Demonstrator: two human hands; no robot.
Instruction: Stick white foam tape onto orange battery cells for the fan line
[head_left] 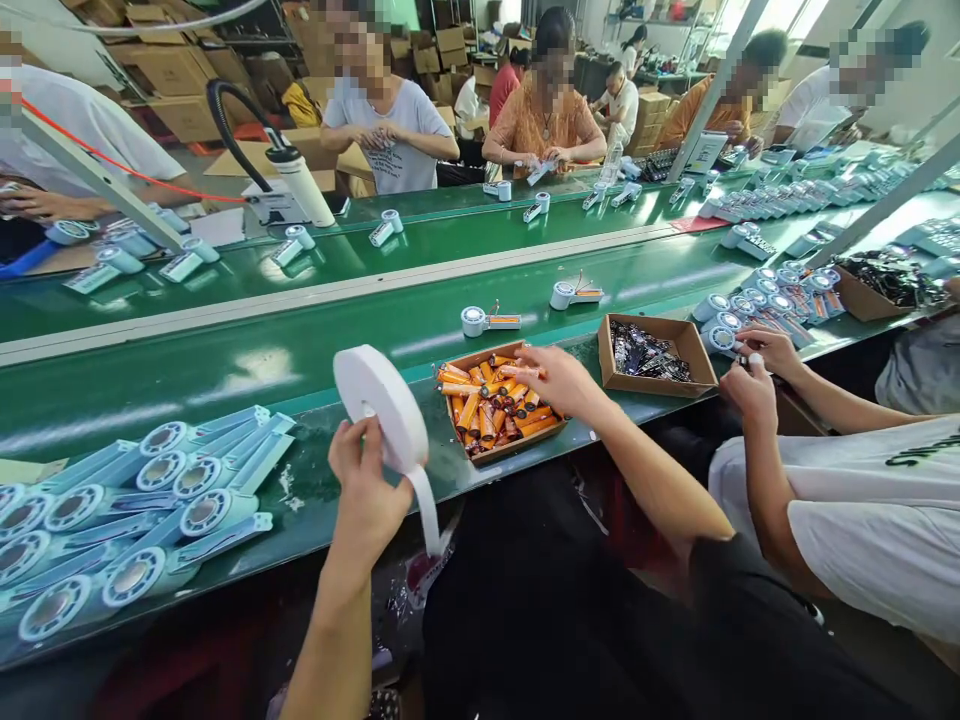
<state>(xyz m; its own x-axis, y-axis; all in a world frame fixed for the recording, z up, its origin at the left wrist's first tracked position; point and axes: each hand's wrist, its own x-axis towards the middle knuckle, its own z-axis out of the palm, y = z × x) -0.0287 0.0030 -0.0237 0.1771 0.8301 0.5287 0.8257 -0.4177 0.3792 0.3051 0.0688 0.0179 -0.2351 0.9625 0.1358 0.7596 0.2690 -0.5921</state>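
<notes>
My left hand (369,500) grips a roll of white tape (394,410) by its core and edge, with a loose tail of tape hanging below. My right hand (562,380) reaches over a cardboard box (517,447) full of orange cylindrical batteries (487,405). Its fingers are stretched out above the batteries at the far right side, and I cannot tell whether the fingertips touch one. Left of the tape roll, several light-blue handheld fan bodies (206,512) lie piled at the bench edge.
Two fan bodies with orange batteries (504,322) lie on the green conveyor (300,345). A box of small dark parts (651,350) stands right of the batteries. A co-worker's hands (754,375) are close on the right. More people sit across the line.
</notes>
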